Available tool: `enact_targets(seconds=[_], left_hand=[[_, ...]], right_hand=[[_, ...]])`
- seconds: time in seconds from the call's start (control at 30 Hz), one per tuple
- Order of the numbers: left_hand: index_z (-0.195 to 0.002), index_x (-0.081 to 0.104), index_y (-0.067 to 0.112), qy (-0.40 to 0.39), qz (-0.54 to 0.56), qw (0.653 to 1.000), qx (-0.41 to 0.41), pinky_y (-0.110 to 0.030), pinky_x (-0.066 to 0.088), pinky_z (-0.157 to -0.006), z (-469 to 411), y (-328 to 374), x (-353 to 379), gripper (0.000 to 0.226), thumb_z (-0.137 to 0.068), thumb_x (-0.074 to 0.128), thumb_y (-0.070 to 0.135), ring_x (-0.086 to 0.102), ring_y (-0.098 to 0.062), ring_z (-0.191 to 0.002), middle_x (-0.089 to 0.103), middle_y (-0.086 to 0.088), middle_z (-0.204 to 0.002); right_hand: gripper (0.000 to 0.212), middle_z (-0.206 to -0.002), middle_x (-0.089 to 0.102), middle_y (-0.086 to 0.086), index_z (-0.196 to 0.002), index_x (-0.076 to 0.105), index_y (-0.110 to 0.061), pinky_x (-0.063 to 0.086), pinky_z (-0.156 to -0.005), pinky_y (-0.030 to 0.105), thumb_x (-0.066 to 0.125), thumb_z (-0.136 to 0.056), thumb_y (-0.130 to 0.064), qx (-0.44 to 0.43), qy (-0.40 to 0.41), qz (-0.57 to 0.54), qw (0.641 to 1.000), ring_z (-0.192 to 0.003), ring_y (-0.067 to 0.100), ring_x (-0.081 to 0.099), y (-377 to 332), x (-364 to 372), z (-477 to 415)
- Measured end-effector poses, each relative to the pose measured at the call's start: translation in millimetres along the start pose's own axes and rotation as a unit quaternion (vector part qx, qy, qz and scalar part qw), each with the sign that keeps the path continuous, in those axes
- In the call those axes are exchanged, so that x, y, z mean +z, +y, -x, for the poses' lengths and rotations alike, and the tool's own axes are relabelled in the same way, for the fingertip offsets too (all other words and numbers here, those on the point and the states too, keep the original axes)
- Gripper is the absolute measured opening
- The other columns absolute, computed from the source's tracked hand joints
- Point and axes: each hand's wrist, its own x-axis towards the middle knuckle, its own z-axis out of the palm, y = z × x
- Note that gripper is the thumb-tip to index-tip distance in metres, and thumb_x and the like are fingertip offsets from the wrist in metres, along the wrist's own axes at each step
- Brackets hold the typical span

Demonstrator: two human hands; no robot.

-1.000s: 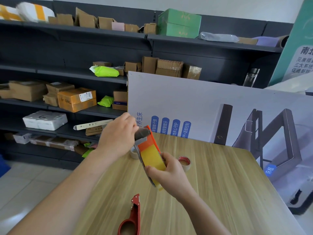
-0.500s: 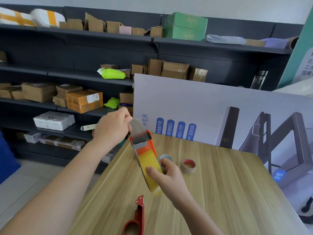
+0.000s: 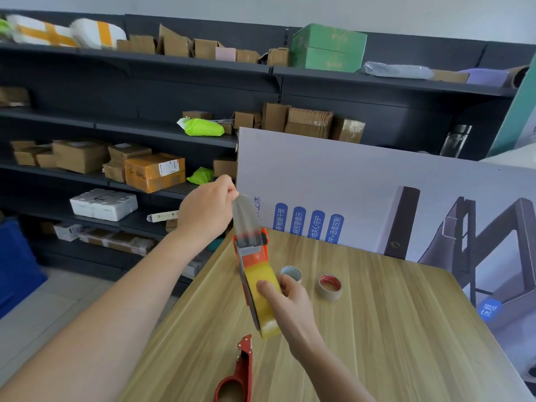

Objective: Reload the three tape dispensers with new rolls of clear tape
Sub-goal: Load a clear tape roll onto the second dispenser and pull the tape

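Note:
An orange tape dispenser [image 3: 253, 253] loaded with a yellowish roll of tape [image 3: 262, 300] is held above the wooden table [image 3: 391, 329]. My right hand [image 3: 287, 303] grips the roll and frame from the right. My left hand [image 3: 207, 211] pinches the free end of a clear tape strip [image 3: 243, 219], stretched up and left from the dispenser's head. A red dispenser [image 3: 236, 375] lies at the table's near edge. Two small tape rolls rest behind my right hand: one with a pale core [image 3: 291, 273], one with a red core [image 3: 330, 286].
A large printed board [image 3: 362, 192] leans along the table's far edge. Dark shelves [image 3: 139, 62] with cardboard boxes and parcels fill the left and back. A blue object [image 3: 14, 265] stands on the floor at the left.
My left hand has pulled the tape end up and away from the dispenser's head, so a longer clear strip is drawn out. The view has shifted and the small rolls show more.

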Motion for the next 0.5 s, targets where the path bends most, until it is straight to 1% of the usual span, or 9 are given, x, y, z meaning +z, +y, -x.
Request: enact_targets(seconds=[0.07, 0.13, 0.2, 0.23, 0.33, 0.43, 0.5], left_hand=[[-0.091, 0.055, 0.015, 0.011, -0.007, 1.000, 0.000, -0.031, 0.038, -0.054, -2.6, -2.6, 2.2, 0.018, -0.100, 0.041, 0.024, 0.055, -0.019, -0.069, 0.060, 0.000, -0.076], [-0.091, 0.054, 0.015, 0.009, 0.001, 0.999, -0.037, -0.033, 0.040, -0.056, -8.9, -8.9, 2.4, 0.018, -0.100, 0.040, 0.023, 0.055, -0.021, -0.072, 0.060, -0.001, -0.080], [-0.091, 0.053, 0.016, -0.001, 0.001, 0.998, -0.057, -0.035, 0.041, -0.057, -13.5, -10.4, 4.3, 0.018, -0.100, 0.040, 0.023, 0.055, -0.022, -0.074, 0.060, -0.002, -0.082], [-0.089, 0.052, 0.016, -0.002, -0.001, 0.999, -0.052, -0.035, 0.040, -0.056, -14.9, -8.9, 5.8, 0.017, -0.100, 0.040, 0.023, 0.054, -0.022, -0.073, 0.060, -0.002, -0.082], [-0.087, 0.049, 0.018, 0.016, -0.006, 0.999, -0.032, -0.029, 0.032, -0.051, -20.1, -6.1, 6.0, 0.017, -0.100, 0.040, 0.024, 0.052, -0.018, -0.068, 0.056, 0.001, -0.076], [-0.088, 0.051, 0.016, 0.064, 0.009, 0.994, -0.092, -0.026, 0.028, -0.048, -33.3, -17.7, -3.7, 0.017, -0.100, 0.041, 0.025, 0.046, -0.012, -0.063, 0.053, 0.002, -0.077], [-0.087, 0.050, 0.017, 0.055, 0.008, 0.995, -0.088, -0.025, 0.029, -0.048, -38.0, -22.0, -6.1, 0.016, -0.099, 0.043, 0.023, 0.046, -0.012, -0.064, 0.054, 0.001, -0.078]], right_hand=[[0.052, -0.068, 0.049, 0.006, -0.085, 0.054, 0.008, 0.039, -0.056, 0.026, 0.065, -0.082, -0.042, -0.011, 0.030, 0.003, 0.999, -0.062, 0.014, 0.047, 0.4, -1.3, -1.5], [0.052, -0.068, 0.054, 0.007, -0.086, 0.059, 0.008, 0.041, -0.057, 0.029, 0.065, -0.085, -0.043, -0.019, 0.050, 0.009, 0.999, -0.061, 0.015, 0.051, -1.8, -4.2, -4.5], [0.048, -0.068, 0.053, 0.007, -0.088, 0.059, 0.009, 0.040, -0.056, 0.028, 0.065, -0.086, -0.039, -0.020, 0.043, 0.012, 0.999, -0.061, 0.014, 0.050, -3.4, -5.3, -7.0], [0.048, -0.069, 0.051, 0.007, -0.089, 0.057, 0.010, 0.039, -0.056, 0.027, 0.065, -0.085, -0.037, -0.017, 0.036, 0.011, 0.999, -0.062, 0.015, 0.048, -3.5, -5.2, -7.7], [0.050, -0.071, 0.043, 0.005, -0.087, 0.050, 0.009, 0.035, -0.057, 0.027, 0.060, -0.073, -0.038, -0.008, 0.018, 0.009, 1.000, -0.064, 0.016, 0.041, -3.0, -5.9, -6.4], [0.046, -0.072, 0.041, 0.005, -0.087, 0.048, 0.008, 0.034, -0.056, 0.026, 0.057, -0.068, -0.033, -0.016, -0.001, 0.013, 1.000, -0.064, 0.015, 0.040, -3.1, -9.6, -6.2], [0.045, -0.072, 0.042, 0.004, -0.086, 0.049, 0.007, 0.034, -0.054, 0.022, 0.056, -0.067, -0.033, -0.018, -0.006, 0.018, 1.000, -0.063, 0.013, 0.040, -4.7, -11.2, -8.4]])
